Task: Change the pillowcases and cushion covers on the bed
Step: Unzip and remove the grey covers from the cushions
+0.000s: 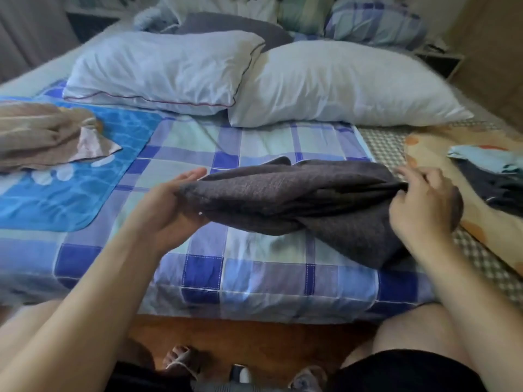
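Note:
A dark grey fabric cover [297, 199] lies bunched across the blue checked bedsheet [254, 273] in front of me. My left hand [169, 205] holds its left end, thumb under the cloth and fingers fairly straight above it. My right hand [424, 205] pinches the right end with curled fingers. Behind the cover lie two bare white pillows: one with dark piping [161, 72] at the left, a plain one [348, 86] at the right.
A beige crumpled cloth [42, 134] lies on a blue mat [93, 176] at the left. An orange patterned cloth [452, 176] with dark and light-blue fabric on it sits at the right. More checked pillows [373, 21] are piled at the headboard.

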